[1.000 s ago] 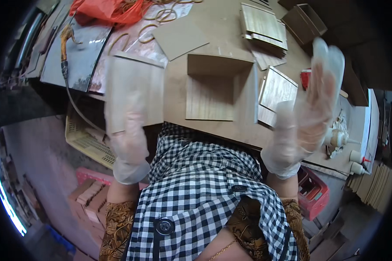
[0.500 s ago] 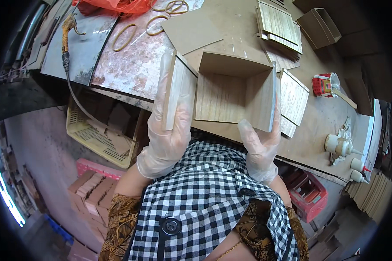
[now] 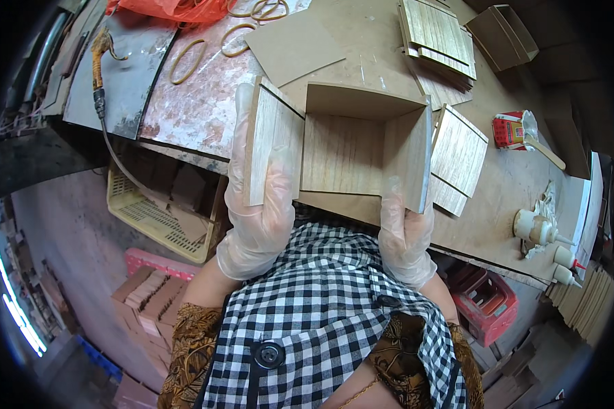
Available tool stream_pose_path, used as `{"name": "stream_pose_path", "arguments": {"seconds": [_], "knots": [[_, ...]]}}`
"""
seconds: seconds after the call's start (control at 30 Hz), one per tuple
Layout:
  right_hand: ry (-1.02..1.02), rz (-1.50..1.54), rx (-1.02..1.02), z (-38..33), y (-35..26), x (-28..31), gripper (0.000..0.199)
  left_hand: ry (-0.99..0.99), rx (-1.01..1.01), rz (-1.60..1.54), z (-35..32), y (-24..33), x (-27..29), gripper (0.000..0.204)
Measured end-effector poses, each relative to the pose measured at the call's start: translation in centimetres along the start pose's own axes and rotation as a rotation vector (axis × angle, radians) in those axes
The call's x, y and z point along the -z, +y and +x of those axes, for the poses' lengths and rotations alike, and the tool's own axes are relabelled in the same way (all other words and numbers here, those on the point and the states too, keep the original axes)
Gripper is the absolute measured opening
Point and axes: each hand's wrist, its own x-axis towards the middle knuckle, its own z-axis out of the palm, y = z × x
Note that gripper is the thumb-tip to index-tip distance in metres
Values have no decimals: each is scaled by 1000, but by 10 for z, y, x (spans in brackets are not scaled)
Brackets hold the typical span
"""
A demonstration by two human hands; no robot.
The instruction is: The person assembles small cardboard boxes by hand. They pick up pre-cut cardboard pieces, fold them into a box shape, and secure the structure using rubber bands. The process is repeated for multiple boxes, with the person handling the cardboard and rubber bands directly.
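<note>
A partly built wooden box (image 3: 341, 153), with a floor, far wall and right wall showing, is held above the bench edge. My right hand (image 3: 406, 238), in a clear plastic glove, grips its right wall, with the thumb on the inner face and the other fingers mostly hidden behind. A grooved wooden panel (image 3: 267, 129) stands tilted along the box's left side. My left hand (image 3: 258, 228), gloved too, is closed around this panel, its fingers along the outer side and the thumb on the near face. Whether panel and box touch along their full length I cannot tell.
On the bench (image 3: 361, 51) lie a flat board (image 3: 297, 48), rubber bands (image 3: 187, 61), stacked panels (image 3: 438, 37) and a loose grooved panel (image 3: 460, 160). To the right are a red glue carton (image 3: 508, 129) with a stick and white squeeze bottles (image 3: 535, 228). A corded tool (image 3: 99, 65) lies left.
The left panel has come up against the box's left side, where a gap showed before. My right thumb has moved from below the box onto the right wall's inner face.
</note>
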Motion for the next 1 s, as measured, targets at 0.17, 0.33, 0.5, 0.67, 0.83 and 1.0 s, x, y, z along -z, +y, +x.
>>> {"name": "stream_pose_path", "arguments": {"seconds": [0.17, 0.33, 0.5, 0.67, 0.83, 1.0], "knots": [[-17, -88, 31, 1, -1, 1, 36, 105, 2, 113, 1, -3, 1, 44], [-91, -44, 27, 2, -1, 3, 43, 99, -33, 137, 14, -4, -6, 40], [-230, -47, 22, 8, -7, 8, 68, -25, 8, 70, 11, -1, -2, 49], [-85, -78, 48, 6, -3, 2, 42, -56, 19, 94, 10, 5, -3, 48], [-84, -109, 59, 6, -2, 3, 43, -96, -9, 162, 9, 7, -1, 49], [-195, -94, 87, 8, -1, 7, 68, -91, -87, 186, 9, 8, -9, 53]]}}
